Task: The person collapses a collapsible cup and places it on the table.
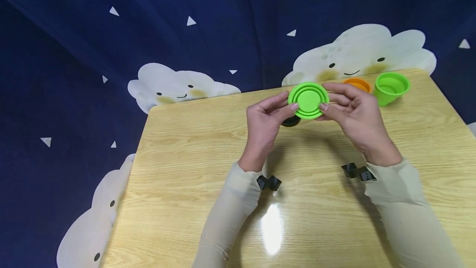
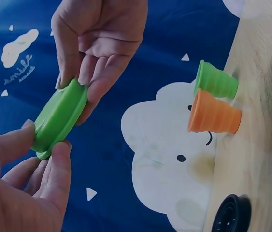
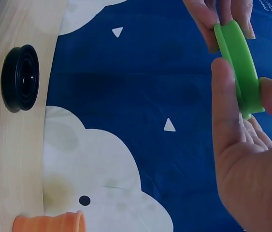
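Note:
A bright green collapsible cup (image 1: 308,99), folded flat into a disc of concentric rings, is held up above the table between both hands. My left hand (image 1: 263,125) pinches its left edge, thumb on the near face and fingers behind. On the opposite edge my right hand (image 1: 358,121) grips it the same way. From the side, the left wrist view shows the flattened green cup (image 2: 61,116) as a thick disc with a rim. In the right wrist view its edge (image 3: 241,67) sits between thumb and fingers of both hands.
Behind the hands, a black collapsed cup (image 1: 291,121) lies on the wooden table (image 1: 178,168), partly hidden. An orange cup (image 1: 358,84) and a second green cup (image 1: 390,88) stand expanded near the back right edge. A dark blue cloth (image 1: 208,44) with clouds hangs behind.

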A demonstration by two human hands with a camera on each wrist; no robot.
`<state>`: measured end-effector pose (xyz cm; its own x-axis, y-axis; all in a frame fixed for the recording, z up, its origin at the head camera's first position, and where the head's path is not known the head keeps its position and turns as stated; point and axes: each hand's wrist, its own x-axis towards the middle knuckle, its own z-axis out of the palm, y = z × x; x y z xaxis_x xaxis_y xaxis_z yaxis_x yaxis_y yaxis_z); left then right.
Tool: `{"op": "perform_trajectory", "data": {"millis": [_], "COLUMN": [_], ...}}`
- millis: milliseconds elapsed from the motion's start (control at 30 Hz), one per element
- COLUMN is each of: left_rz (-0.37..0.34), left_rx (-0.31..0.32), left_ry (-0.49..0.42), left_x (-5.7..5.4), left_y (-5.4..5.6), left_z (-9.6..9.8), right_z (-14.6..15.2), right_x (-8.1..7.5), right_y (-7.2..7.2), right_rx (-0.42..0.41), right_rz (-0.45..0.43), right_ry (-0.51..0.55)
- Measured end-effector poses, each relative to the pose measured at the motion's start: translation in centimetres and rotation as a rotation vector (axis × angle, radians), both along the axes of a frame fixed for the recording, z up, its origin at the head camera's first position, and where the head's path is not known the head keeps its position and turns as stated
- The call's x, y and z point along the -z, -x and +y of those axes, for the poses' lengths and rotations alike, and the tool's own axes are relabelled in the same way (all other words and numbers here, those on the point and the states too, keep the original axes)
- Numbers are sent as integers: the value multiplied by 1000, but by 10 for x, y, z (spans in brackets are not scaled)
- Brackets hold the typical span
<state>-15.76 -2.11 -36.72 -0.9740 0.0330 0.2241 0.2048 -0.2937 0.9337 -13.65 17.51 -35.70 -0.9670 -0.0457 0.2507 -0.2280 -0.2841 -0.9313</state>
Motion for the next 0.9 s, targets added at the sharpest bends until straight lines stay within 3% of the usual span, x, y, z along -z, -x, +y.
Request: {"op": "perform_trajectory", "data": {"millis": [67, 167, 367, 500, 633, 900], "left_rz": [-38, -152, -437, -548, -581, -582], "left_rx": [21, 84, 342, 456, 480, 453], "left_ry": [-40, -123, -205, -249, -277, -322], "left_x": [2, 7, 16, 18, 18, 17], "left_y": [0, 1, 4, 6, 8, 8], "left_z": [1, 2, 0, -4, -4, -2], "right_z": [0, 1, 2, 2, 3, 3], "right_x": [0, 1, 3, 4, 4, 6], "right_y": [0, 0, 1, 1, 2, 3], "right_rx": [6, 7, 1, 4, 5, 17], "right_rz": [15, 40, 86, 95, 101, 89], "right_ry": [-4, -11, -32, -47, -50, -52]}}
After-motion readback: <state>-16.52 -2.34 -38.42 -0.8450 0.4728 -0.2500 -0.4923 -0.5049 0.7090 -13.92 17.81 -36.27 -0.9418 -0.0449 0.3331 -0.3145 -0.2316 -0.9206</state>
